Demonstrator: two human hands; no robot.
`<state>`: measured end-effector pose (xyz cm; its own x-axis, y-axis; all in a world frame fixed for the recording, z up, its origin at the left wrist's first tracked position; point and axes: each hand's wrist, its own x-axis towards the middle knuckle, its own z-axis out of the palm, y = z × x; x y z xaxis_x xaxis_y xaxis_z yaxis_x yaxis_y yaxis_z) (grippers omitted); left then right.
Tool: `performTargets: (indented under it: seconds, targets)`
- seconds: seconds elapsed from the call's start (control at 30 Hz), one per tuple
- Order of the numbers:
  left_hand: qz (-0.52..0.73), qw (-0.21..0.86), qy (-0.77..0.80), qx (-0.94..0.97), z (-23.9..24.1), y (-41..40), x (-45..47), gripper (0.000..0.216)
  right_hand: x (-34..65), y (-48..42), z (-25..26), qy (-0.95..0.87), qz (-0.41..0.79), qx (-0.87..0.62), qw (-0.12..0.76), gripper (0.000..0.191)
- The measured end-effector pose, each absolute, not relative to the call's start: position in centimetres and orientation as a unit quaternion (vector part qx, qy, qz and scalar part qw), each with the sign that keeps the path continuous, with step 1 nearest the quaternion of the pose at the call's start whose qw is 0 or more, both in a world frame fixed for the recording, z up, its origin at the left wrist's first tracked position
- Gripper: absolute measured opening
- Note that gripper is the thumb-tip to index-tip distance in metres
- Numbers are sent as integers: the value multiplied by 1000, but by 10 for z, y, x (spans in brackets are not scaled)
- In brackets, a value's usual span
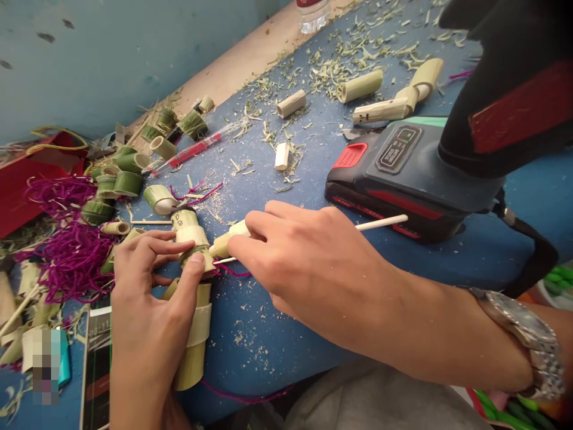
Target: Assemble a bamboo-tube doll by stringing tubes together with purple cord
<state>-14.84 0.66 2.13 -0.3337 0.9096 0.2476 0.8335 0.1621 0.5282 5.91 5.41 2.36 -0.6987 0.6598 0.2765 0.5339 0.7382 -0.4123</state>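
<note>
1. Two hands in my head cam shot, both working over a blue table (264, 352) covered in sawdust.
2. My left hand (143, 298) has the bamboo figure (190, 280), which sits tilted over the table near the front edge, its lower end pointing toward me. My fingers are curled together around its far side, and my thumb is pressed on the dark green band (193, 255) around its middle.
3. My right hand (308, 263) is just beside the figure. The fingers are pressed together, pinching a short pale bamboo piece (228, 239) with the thumb, and its end sits right up by the figure.
4. A thin white stick (380, 222) pokes out past my right hand, and a silver watch (523, 334) is on that wrist.
5. Further right, a black cordless tool (501, 89) with a chunky battery (394, 173) sits on the table.
6. Left of my hands are green bamboo rings (128, 182), purple shredded paper (67, 245) and a red box (36, 179). Up top there are bamboo offcuts (360, 86), green shavings (331, 77) and a plastic bottle (313, 15).
</note>
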Motion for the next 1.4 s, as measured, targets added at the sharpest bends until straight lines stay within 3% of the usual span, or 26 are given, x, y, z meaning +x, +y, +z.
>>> performTargets:
  seconds: [0.4, 0.63, 1.13, 1.4]
  targets:
    - [293, 42, 749, 593, 20, 8, -143, 27, 57, 55, 22, -913, 112, -316, 230, 26]
    - [296, 47, 753, 586, 22, 10, -142, 26, 69, 51, 34, -909, 129, -358, 173, 29]
    - [286, 45, 760, 582, 23, 9, -144, 31, 66, 51, 20, -902, 129, -320, 261, 37]
    - [298, 69, 755, 579, 21, 7, -145, 24, 62, 54, 23, -902, 158, -325, 235, 34]
